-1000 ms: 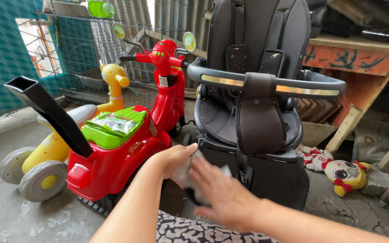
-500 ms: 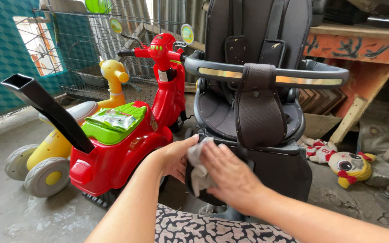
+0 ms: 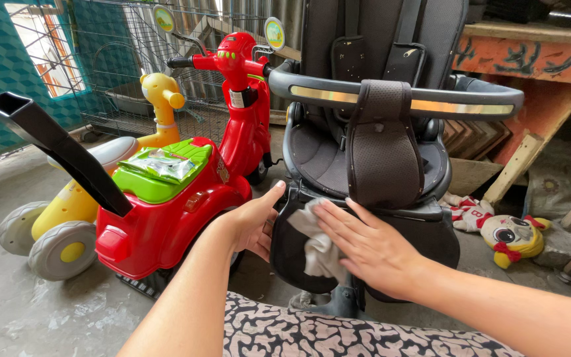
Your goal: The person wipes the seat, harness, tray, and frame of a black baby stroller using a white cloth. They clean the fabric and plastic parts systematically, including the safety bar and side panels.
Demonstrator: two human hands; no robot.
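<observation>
The right hand (image 3: 371, 248) lies flat, fingers extended, pressing a crumpled pale cloth (image 3: 318, 244) against the dark footrest panel (image 3: 292, 254) at the front lower edge of the stroller (image 3: 378, 132). The cloth is pinned under the palm, not clenched. The left hand (image 3: 252, 221) is open, thumb raised, cupping the left edge of the same panel. A red ride-on scooter (image 3: 180, 211) stands just beside the stroller. A packet of wipes (image 3: 156, 164) rests on its green seat. A plush doll (image 3: 510, 235) lies on the floor near the stroller's right side.
</observation>
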